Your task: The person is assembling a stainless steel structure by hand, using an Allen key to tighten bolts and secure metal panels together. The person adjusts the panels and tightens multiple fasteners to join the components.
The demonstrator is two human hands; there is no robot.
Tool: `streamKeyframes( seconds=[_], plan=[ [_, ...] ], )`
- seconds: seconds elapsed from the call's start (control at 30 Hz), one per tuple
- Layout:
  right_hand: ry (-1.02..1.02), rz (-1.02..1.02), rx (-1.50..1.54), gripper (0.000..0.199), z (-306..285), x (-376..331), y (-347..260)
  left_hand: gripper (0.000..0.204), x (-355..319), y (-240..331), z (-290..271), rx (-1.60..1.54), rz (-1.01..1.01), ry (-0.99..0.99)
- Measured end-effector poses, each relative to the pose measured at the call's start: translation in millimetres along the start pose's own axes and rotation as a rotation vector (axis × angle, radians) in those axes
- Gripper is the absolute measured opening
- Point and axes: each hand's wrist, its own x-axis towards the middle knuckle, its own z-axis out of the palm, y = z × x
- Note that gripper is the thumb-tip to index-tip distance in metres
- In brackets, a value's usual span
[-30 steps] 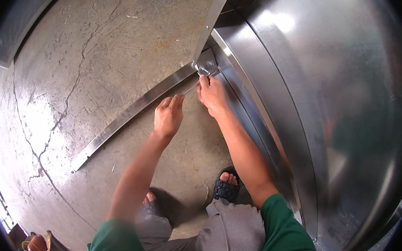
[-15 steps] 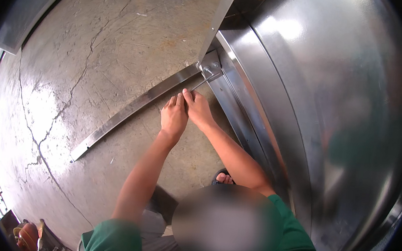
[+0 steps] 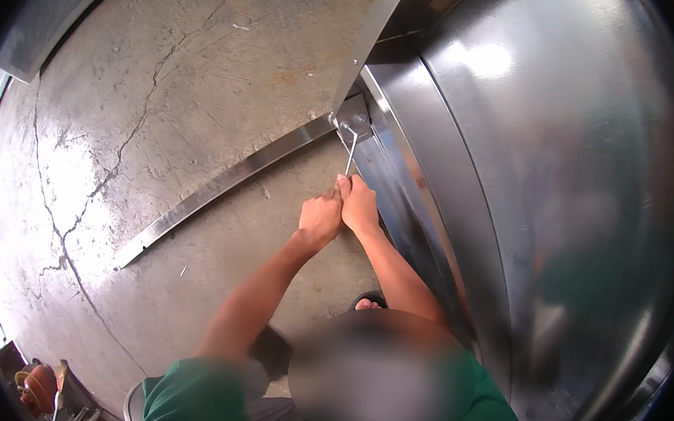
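A thin L-shaped metal key [image 3: 350,150] runs from a small steel corner bracket [image 3: 355,117] down to my hands. My left hand [image 3: 320,218] and my right hand [image 3: 359,205] are pressed together, both closed around the key's lower end. The bracket joins a long flat steel strip [image 3: 220,189] lying on the concrete floor, an upright steel strip [image 3: 371,31], and the edge of a large shiny sheet-metal body [image 3: 530,170] at my right.
The cracked concrete floor [image 3: 140,100] spreads to the left. A grey metal panel [image 3: 42,29] lies at the upper left. My sandalled foot [image 3: 365,300] stands beside the metal body. An orange object [image 3: 38,385] sits at the lower left edge.
My hands have drawn back from the bracket toward me and closed together on the key, which now shows between them and the bracket.
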Motion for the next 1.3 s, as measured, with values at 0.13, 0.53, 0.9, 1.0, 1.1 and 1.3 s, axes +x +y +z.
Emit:
streamKeyframes(
  seconds=[0.13,0.53,0.9,1.0,1.1,1.3],
  plan=[
    [0.023,-0.048,-0.060,0.041,-12.4,0.0,-20.0,0.020,3.1,0.5,-12.6,-0.032,-0.040,-0.013],
    [0.291,-0.313,0.075,0.029,-28.6,40.1,-45.6,0.022,7.2,9.7,-20.9,-0.237,-0.179,0.332],
    [-0.134,0.142,0.985,0.027,-28.9,29.4,-45.2,0.024,-6.7,4.6,-68.2,-0.360,-0.060,0.412],
    [-0.176,0.137,1.123,0.029,-20.0,33.1,-37.5,0.021,0.5,-11.3,-90.9,-0.237,0.020,0.396],
    [-0.162,0.145,1.205,0.030,-14.2,39.5,-36.2,0.018,12.8,-19.4,-108.4,-0.106,0.135,0.400],
    [-0.138,0.151,1.239,0.030,-15.6,47.9,-38.3,0.017,34.6,-22.3,-135.9,0.007,0.199,0.305]
  ],
)
